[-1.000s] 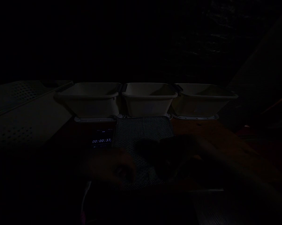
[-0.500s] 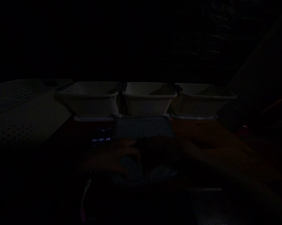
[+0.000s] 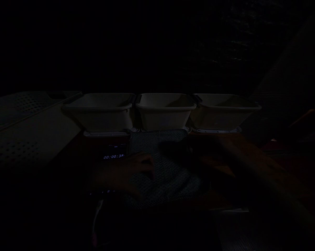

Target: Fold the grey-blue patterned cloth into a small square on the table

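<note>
The view is very dark. A grey-blue textured cloth [image 3: 162, 177] lies on the wooden table, with some wrinkles in its near right part. My left hand [image 3: 132, 170] rests on the cloth's left side, its fingers spread and bent a little. Over the upper right part of the cloth is my right hand [image 3: 182, 148], a dim dark shape whose fingers I cannot make out. A phone [image 3: 114, 151] showing a running timer lies left of the cloth, partly covered by my left hand.
Three pale bins stand in a row behind the cloth: a left bin [image 3: 105, 118], a middle bin [image 3: 165, 116] and a right bin [image 3: 220, 116]. A perforated basket [image 3: 60, 122] is at the left. A pale cable [image 3: 96, 218] runs near the phone.
My right hand has moved right and away from me, apart from the left hand. More of the cloth's middle shows, and its near right part has spread rightward. The left hand has barely moved.
</note>
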`<state>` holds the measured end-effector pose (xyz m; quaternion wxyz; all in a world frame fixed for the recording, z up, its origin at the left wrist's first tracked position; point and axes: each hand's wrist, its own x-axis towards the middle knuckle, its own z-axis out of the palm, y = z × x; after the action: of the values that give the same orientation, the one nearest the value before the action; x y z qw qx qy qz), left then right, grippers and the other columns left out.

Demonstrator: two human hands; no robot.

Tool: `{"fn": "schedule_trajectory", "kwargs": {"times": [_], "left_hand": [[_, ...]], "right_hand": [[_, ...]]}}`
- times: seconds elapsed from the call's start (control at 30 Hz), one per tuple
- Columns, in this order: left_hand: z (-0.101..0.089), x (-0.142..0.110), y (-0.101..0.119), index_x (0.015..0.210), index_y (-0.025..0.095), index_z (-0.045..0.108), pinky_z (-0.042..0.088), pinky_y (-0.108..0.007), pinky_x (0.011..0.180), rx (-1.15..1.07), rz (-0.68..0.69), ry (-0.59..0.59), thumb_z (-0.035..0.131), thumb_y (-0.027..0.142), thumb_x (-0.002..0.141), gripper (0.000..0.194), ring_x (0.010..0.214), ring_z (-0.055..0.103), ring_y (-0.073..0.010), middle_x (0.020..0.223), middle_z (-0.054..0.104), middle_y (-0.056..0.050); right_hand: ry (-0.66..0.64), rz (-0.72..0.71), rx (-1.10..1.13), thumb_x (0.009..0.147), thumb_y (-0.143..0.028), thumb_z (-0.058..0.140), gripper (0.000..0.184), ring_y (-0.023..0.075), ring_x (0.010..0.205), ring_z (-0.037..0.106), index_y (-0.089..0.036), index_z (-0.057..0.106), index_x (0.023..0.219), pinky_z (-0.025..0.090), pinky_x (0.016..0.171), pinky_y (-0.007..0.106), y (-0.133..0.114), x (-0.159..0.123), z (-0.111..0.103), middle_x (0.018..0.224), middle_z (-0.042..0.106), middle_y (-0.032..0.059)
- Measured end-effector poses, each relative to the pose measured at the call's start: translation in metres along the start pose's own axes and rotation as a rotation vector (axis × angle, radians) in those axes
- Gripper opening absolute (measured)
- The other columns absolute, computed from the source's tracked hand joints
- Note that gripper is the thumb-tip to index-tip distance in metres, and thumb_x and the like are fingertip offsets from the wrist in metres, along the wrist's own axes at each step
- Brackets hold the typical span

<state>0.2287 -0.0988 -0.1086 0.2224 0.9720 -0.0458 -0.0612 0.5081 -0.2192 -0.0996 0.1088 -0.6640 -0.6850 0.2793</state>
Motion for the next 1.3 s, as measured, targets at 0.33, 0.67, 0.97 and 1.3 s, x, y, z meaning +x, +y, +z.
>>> {"fn": "schedule_trajectory", "kwargs": {"times": [0.33,0.67,0.97,1.3], "left_hand": [[0.011,-0.007,-0.011,0.155,0.016,0.022,0.021,-0.059,0.116,0.285,-0.438,0.032,0.069,0.064,0.075,0.104,0.149,0.008,-0.0417,0.162,0.011,-0.019],[0.007,0.000,-0.017,0.157,0.014,0.016,0.005,-0.062,0.117,0.407,-0.462,-0.098,0.059,0.072,0.075,0.109,0.150,0.008,-0.0382,0.160,0.009,-0.021],[0.009,0.001,-0.026,0.156,0.012,0.017,0.000,-0.067,0.113,0.405,-0.411,-0.087,0.062,0.064,0.077,0.105,0.149,0.008,-0.0403,0.159,0.009,-0.025],[0.019,-0.002,-0.043,0.157,0.023,0.011,-0.001,-0.060,0.117,0.317,-0.156,-0.027,0.059,0.067,0.081,0.100,0.151,0.005,-0.0335,0.162,0.002,-0.017]], "right_hand": [[0.134,-0.173,-0.354,0.092,-0.031,0.061,0.060,0.0333,0.140,0.039,-0.011,0.044,0.146,0.036,0.113,0.049,-0.059,0.004,0.068,0.152,0.039,0.0192],[0.286,-0.029,-0.260,0.097,-0.064,0.030,0.074,0.0275,0.150,0.017,-0.019,0.023,0.156,0.010,0.120,0.057,-0.059,-0.035,0.107,0.162,0.019,0.0076],[0.355,0.194,-0.412,0.098,-0.059,0.031,0.066,0.0288,0.150,0.014,-0.027,0.021,0.156,0.009,0.117,0.063,-0.007,-0.069,0.110,0.162,0.019,0.0058],[0.447,0.143,-0.351,0.100,-0.052,0.026,0.068,0.0264,0.150,0.016,-0.017,0.014,0.158,0.012,0.120,0.057,-0.017,-0.042,0.085,0.163,0.014,0.0096]]}}
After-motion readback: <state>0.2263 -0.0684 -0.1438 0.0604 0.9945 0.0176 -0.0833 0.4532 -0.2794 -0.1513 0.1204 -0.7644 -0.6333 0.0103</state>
